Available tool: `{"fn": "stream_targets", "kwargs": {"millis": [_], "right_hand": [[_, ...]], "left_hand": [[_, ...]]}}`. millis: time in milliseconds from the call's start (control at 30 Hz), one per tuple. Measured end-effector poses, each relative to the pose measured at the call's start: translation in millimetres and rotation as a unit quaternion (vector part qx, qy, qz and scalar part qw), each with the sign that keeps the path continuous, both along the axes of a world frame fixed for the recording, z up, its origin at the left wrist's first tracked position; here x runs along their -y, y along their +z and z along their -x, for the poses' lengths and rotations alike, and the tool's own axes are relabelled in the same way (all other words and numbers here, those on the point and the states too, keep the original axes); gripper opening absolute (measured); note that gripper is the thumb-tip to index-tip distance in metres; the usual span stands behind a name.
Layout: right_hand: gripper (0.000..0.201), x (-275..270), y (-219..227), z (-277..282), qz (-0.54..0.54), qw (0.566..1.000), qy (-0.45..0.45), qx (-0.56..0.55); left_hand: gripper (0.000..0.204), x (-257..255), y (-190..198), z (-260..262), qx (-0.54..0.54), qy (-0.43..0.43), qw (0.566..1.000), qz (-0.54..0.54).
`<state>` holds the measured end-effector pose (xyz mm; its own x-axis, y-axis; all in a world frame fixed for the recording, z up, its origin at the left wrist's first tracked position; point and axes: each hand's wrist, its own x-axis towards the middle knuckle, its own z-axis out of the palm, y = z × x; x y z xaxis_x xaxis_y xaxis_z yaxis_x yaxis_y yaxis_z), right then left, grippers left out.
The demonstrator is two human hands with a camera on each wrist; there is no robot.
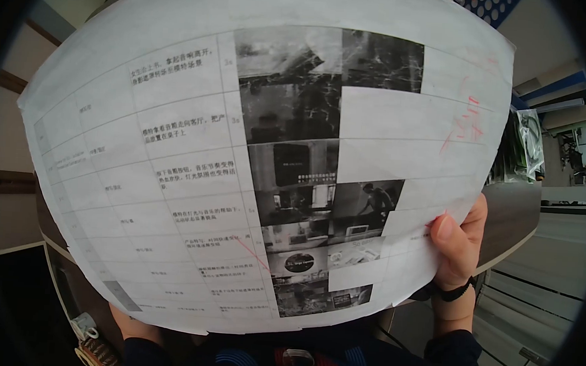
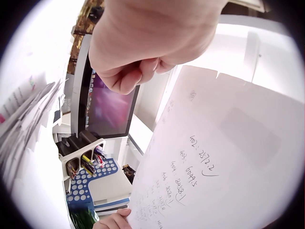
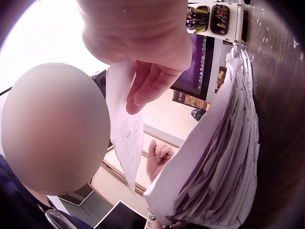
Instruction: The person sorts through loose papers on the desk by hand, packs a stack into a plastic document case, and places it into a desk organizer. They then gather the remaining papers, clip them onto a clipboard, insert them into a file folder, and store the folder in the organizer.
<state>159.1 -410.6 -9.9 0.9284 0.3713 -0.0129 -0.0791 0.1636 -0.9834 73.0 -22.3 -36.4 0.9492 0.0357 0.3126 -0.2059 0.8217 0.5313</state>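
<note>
A large printed sheet [image 1: 293, 183] with a table, dark pictures and red marks fills the head view. My right hand [image 1: 460, 247] grips its right edge, thumb on the printed face. In the right wrist view, the right hand [image 3: 147, 71] holds this sheet [image 3: 126, 138] by its edge. Handwritten figures cover the sheet's back [image 2: 219, 143] in the left wrist view. My left hand [image 2: 152, 38] has loosely curled fingers, and nothing shows between them. The right wrist view shows the left hand [image 3: 159, 157] raised beside a thick paper stack [image 3: 214, 152]; the sheet hides it from the head camera.
A monitor [image 2: 109, 107] stands near an organizer [image 2: 71, 160] of pens. Below that is a blue dotted panel [image 2: 78, 193]. A clear plastic bag [image 1: 529, 140] lies at the desk's right side. A white cup [image 1: 84, 324] stands low at the left.
</note>
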Motion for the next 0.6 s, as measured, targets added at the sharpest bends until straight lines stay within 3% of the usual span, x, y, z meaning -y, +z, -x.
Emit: {"fn": "stream_targets", "kwargs": {"millis": [600], "right_hand": [[0.021, 1, -1, -1, -0.009, 1.0, 0.002, 0.004]], "left_hand": [[0.049, 23, 2, 13, -0.039, -0.058, 0.997, -0.022]]}}
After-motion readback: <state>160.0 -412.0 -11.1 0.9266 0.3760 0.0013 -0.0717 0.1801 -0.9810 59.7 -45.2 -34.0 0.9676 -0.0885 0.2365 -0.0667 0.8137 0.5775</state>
